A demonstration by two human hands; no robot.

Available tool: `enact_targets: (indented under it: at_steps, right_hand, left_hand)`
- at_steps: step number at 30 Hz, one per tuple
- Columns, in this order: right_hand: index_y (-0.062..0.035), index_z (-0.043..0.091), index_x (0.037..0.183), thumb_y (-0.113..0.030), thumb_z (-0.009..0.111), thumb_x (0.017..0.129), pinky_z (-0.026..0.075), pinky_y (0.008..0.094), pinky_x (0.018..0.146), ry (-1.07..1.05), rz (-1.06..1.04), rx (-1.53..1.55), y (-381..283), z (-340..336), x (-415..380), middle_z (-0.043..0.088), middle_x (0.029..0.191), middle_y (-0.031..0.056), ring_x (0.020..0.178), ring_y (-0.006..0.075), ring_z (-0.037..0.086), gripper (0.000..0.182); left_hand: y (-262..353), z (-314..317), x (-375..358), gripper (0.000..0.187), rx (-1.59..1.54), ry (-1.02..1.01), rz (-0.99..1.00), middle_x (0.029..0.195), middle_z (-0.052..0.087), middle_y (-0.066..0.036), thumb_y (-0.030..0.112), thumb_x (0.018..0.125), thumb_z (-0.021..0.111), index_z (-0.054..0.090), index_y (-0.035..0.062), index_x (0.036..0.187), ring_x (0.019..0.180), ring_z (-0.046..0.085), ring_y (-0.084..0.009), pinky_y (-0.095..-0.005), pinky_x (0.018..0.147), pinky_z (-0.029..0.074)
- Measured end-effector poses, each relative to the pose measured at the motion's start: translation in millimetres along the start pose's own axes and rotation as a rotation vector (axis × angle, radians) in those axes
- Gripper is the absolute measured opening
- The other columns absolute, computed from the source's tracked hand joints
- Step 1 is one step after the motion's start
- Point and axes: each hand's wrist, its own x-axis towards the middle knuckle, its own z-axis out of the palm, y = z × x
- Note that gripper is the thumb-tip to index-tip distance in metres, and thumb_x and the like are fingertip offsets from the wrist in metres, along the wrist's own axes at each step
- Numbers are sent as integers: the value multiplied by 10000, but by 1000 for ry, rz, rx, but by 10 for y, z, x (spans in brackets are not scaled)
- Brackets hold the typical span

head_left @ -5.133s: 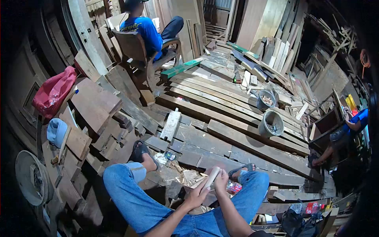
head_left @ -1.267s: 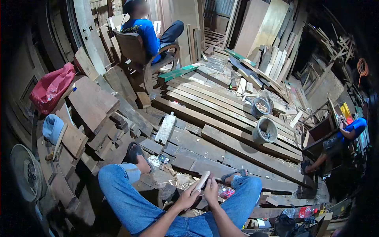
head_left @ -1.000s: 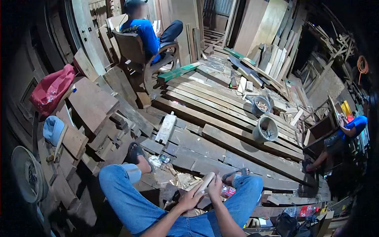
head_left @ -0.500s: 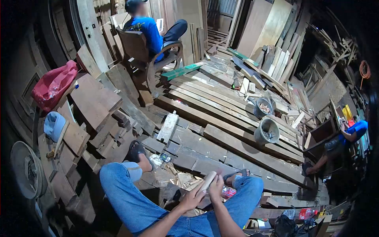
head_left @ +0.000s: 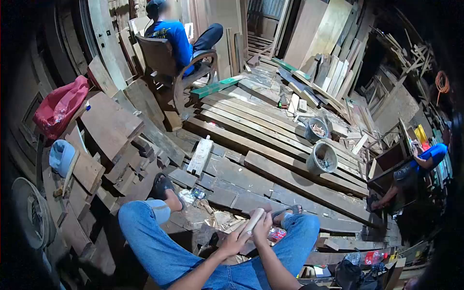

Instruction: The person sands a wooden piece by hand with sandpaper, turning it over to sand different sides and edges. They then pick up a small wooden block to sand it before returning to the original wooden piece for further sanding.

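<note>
Between my knees I hold a pale, rounded length of wood (head_left: 253, 222), tilted up and away from me. My left hand (head_left: 234, 242) is closed around its lower end. My right hand (head_left: 262, 227) wraps the upper part from the right side; a small brownish patch shows near the tip, too blurred to name. Below and behind the piece, wood chips and offcuts (head_left: 223, 218) litter the floor. A plastic bottle with a red label (head_left: 277, 234) lies beside my right hand, partly hidden by my leg.
Long planks (head_left: 285, 169) lie ahead, with a grey bucket (head_left: 323, 159) and a smaller bucket (head_left: 316, 129) on them. A person in blue (head_left: 176, 46) sits in a wooden chair (head_left: 157, 53); another person (head_left: 431, 154) is at far right. Stacked boards (head_left: 108, 123) stand left.
The view has shifted slightly, so the surroundings sit a little further left and lower or higher. Both hands keep their grip on the wood; the brownish patch has moved near its tip.
</note>
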Motion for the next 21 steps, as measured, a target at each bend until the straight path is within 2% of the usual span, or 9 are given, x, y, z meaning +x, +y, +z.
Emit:
enact_targets:
  at_steps: [5, 7, 11, 12, 15, 16, 17, 20, 21]
  right_hand:
    - [35, 604, 982, -146, 450, 1071, 496, 367, 775, -15, -54, 63, 401, 78, 59, 633, 869, 118, 839, 193, 597, 253]
    - [-4, 615, 974, -145, 450, 1070, 504, 349, 690, -19, -11, 162, 320, 30, 165, 640, 808, 99, 745, 161, 604, 238]
    - [35, 595, 977, -151, 456, 1065, 516, 383, 719, 3, -49, -88, 386, 72, 13, 683, 846, 134, 784, 206, 648, 248]
    - [45, 593, 992, -154, 460, 1060, 513, 407, 759, 28, -137, -82, 403, 119, -19, 682, 863, 150, 808, 236, 650, 250]
    - [35, 610, 1007, -162, 455, 1060, 509, 420, 785, -84, -50, -78, 389, 43, 111, 691, 901, 165, 832, 266, 657, 256]
    - [30, 612, 998, -167, 451, 1061, 508, 426, 776, -114, 30, 140, 324, 46, 167, 691, 915, 177, 832, 288, 660, 262]
    - [27, 614, 997, -173, 446, 1064, 508, 425, 774, -26, 1, 5, 263, 26, 171, 693, 916, 182, 828, 290, 662, 269]
    - [24, 625, 1019, -155, 451, 1062, 507, 416, 779, -72, -35, -40, 260, 0, 87, 686, 908, 173, 832, 270, 658, 253]
    - [24, 632, 1038, -147, 454, 1060, 507, 411, 783, -61, -74, -86, 262, 21, 9, 684, 910, 170, 838, 263, 655, 248]
  left_hand:
    - [-52, -22, 22, 595, 36, 21, -31, 1479, 543, -203, 318, 1030, 551, 406, 56, 1544, 1351, 542, -298, -375, 1116, 407]
    - [-88, 15, 27, 581, 19, -18, 39, 1467, 551, -210, 279, 1025, 570, 419, 44, 1534, 1360, 537, -295, -371, 1109, 416]
    - [-192, -7, 70, 580, -26, 15, -16, 1464, 550, -219, 277, 1025, 564, 418, 32, 1530, 1375, 522, -309, -373, 1118, 409]
    - [-161, -38, 79, 572, -25, 29, -32, 1510, 513, -198, 266, 1039, 550, 406, 29, 1539, 1397, 494, -283, -369, 1146, 370]
    - [-37, -37, 39, 564, -9, 46, -8, 1497, 524, -204, 262, 1037, 550, 417, 30, 1534, 1388, 502, -276, -366, 1140, 375]
    - [-97, -32, 57, 556, 32, 23, 53, 1494, 528, -202, 259, 1036, 549, 428, 31, 1528, 1385, 504, -271, -369, 1136, 381]
    - [-153, -19, 33, 556, -1, 1, 5, 1495, 526, -205, 258, 1036, 550, 428, 28, 1527, 1388, 501, -269, -371, 1136, 382]
    - [18, -72, 12, 560, 16, -42, -110, 1497, 524, -205, 256, 1035, 554, 424, 33, 1532, 1388, 498, -253, -366, 1134, 385]
    - [-18, -80, 23, 560, 3, -22, -74, 1493, 528, -200, 256, 1035, 555, 422, 39, 1534, 1380, 504, -247, -360, 1132, 386]
